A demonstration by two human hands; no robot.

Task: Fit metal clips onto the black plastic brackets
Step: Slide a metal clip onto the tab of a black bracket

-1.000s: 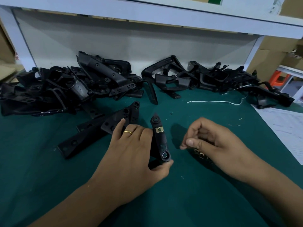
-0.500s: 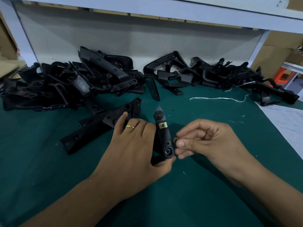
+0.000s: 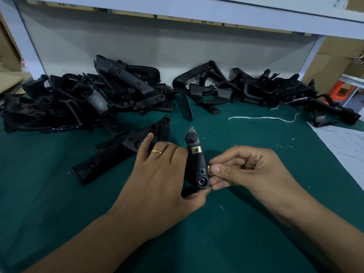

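Observation:
My left hand grips a narrow black plastic bracket and holds it on edge over the green mat. One brass-coloured metal clip sits on the bracket's upper part. My right hand pinches a second metal clip between thumb and forefinger and holds it against the bracket's right edge, near its lower end. Most of this clip is hidden by my fingers.
Two heaps of black plastic brackets lie along the back wall, one at the left and one at the right. A long flat bracket rests left of my hand. White string and paper sheets lie at the right.
My right hand lifted from the mat with a clip and came left to the bracket's lower right edge. My left hand kept its grip, tilting the bracket slightly.

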